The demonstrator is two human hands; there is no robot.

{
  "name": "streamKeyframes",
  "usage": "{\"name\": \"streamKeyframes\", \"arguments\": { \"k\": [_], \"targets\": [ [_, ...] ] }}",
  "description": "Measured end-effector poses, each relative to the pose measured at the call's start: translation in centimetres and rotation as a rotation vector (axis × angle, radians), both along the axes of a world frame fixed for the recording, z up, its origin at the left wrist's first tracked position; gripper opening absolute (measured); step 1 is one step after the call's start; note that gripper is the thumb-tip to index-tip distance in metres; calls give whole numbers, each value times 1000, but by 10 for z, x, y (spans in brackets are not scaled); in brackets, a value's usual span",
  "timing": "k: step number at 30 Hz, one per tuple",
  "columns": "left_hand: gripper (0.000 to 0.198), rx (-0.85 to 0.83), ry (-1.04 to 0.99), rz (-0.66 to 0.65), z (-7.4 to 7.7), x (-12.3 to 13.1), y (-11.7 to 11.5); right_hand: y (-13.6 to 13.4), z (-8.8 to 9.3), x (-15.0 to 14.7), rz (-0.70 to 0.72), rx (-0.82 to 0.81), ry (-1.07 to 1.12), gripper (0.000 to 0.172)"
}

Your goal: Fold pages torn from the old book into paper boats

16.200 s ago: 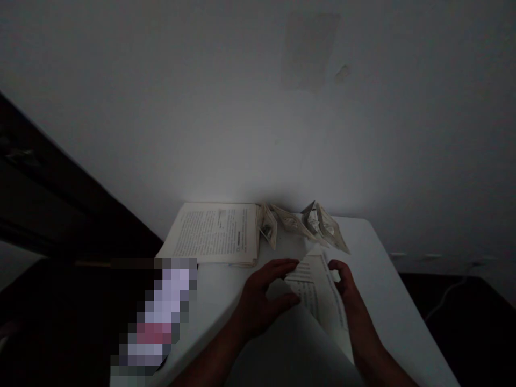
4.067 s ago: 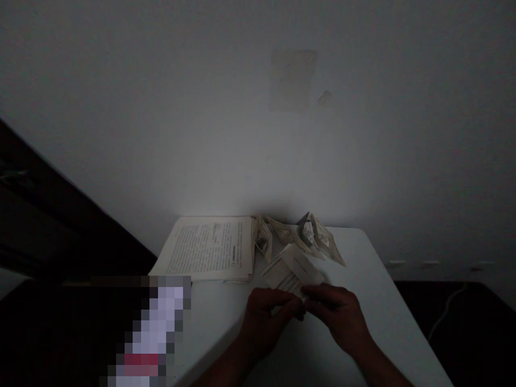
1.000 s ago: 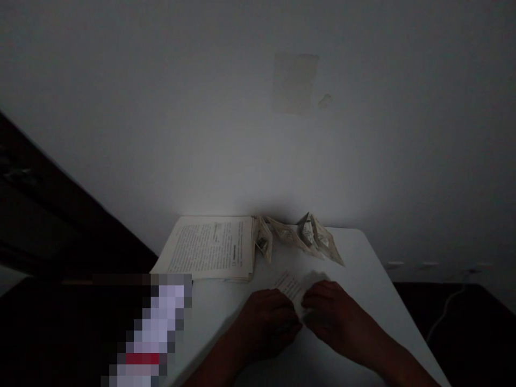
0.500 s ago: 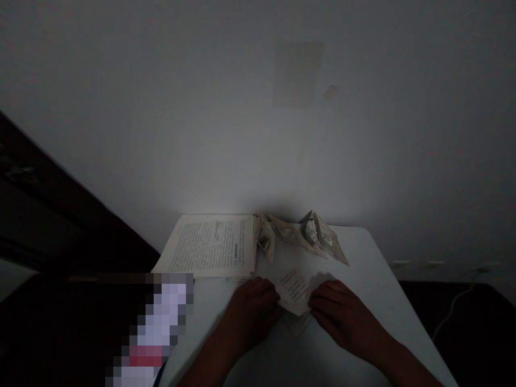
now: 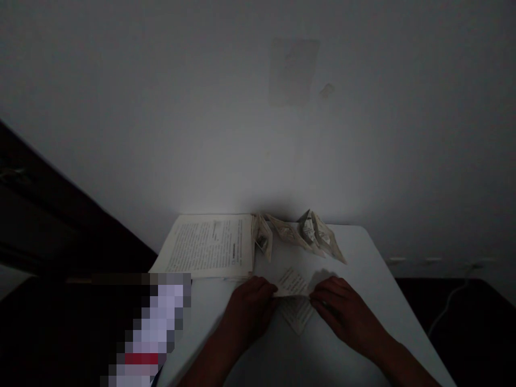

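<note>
A small folded sheet of printed paper point(image 5: 297, 314) lies diamond-shaped on the white table, with a raised fold running across its middle. My left hand point(image 5: 253, 303) pinches the left end of that fold. At the right end, my right hand point(image 5: 336, 303) grips the paper between thumb and fingers. Just beyond the hands stand several folded paper boats point(image 5: 287, 232), made from printed pages. Fingertips hide both side corners of the sheet.
A stack of printed pages point(image 5: 207, 244) lies at the table's back left, against the wall point(image 5: 201, 134). The white table point(image 5: 358, 258) ends at the right, where a cable point(image 5: 447, 309) hangs. A blurred-out patch point(image 5: 161, 322) covers something at the left edge.
The paper's near flap has lifted and turned away, so the printed lower half now shows below the fold. Both hands stay at its sides. The view has shifted slightly.
</note>
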State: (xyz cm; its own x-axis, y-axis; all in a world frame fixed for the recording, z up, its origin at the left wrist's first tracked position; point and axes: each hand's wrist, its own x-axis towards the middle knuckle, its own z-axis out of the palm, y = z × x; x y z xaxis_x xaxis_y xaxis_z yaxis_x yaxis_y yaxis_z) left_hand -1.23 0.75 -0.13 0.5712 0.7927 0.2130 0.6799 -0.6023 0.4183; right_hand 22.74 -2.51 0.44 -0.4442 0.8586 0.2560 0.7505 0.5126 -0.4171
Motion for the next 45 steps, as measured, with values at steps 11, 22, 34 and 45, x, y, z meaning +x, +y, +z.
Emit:
{"name": "streamKeyframes", "arguments": {
  "k": [11,22,34,45],
  "targets": [
    [16,-44,5,180,-2,14,-3,4,-5,-8,-163,-62,-34,21],
    [17,70,114,268,-8,27,-6,7,-3,-17,-260,-111,-169,22],
    [14,162,166,297,-13,31,-10,8,-3,-22,-328,-59,-302,21],
    [18,149,208,284,-12,31,-10,7,0,-26,-357,-47,-340,20]
  ]
}}
